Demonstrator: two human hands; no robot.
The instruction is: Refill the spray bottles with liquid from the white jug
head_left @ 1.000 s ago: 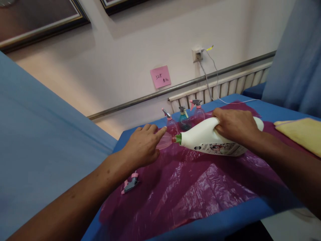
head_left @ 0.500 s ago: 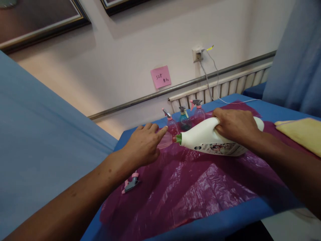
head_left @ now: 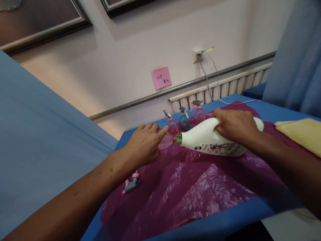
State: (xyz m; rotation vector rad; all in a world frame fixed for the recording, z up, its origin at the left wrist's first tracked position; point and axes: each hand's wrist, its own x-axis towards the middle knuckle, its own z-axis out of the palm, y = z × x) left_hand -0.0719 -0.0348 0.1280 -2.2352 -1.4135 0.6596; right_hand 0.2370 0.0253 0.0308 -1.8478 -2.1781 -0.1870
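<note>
Basically no change from earlier. Right of center, right hand (head_left: 234, 124) clenched jug (head_left: 200, 135), spout (head_left: 179, 139) at bottle (head_left: 165, 141) mouth. Mid-frame, left hand (head_left: 145, 144) curled round bottle, fingertips partly hidden.

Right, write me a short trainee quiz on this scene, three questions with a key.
1. Multiple choice: what is the right hand gripping?
A) the yellow cloth
B) the white jug
C) the pink note

2. True or false: the loose spray head stands upright on the purple sheet.

3. Count: how many bottles with spray heads fitted can be seen standing near the far side of the blue table?

Key:
1. B
2. False; it lies on its side.
3. Three; the middle one is teal.
</note>
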